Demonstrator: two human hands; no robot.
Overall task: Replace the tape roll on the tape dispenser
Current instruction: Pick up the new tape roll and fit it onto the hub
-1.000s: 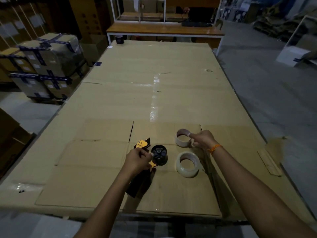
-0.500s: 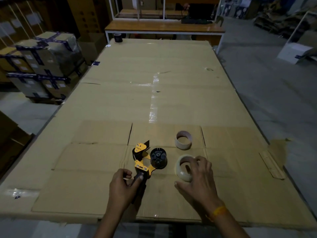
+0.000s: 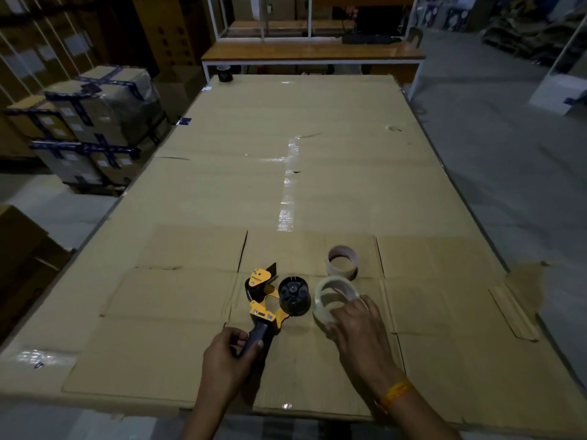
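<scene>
A yellow and black tape dispenser (image 3: 265,308) lies flat on the cardboard-covered table (image 3: 286,185), its black hub (image 3: 293,295) bare. My left hand (image 3: 227,360) is closed around its dark handle. Just right of the hub, a full roll of clear tape (image 3: 330,301) is tilted up off the table, gripped by the fingers of my right hand (image 3: 359,328). A thin, nearly spent tape roll (image 3: 341,262) stands on the table just behind it, apart from both hands.
A dark roll (image 3: 225,73) sits at the table's far left corner. Wrapped cartons (image 3: 92,122) are stacked on the floor to the left. A wooden bench (image 3: 313,54) stands beyond the far edge. A loose cardboard flap (image 3: 513,312) lies at the right.
My right hand left the thin roll, came back to the full roll and has lifted its edge. My left hand slid from the dispenser's body down to its handle.
</scene>
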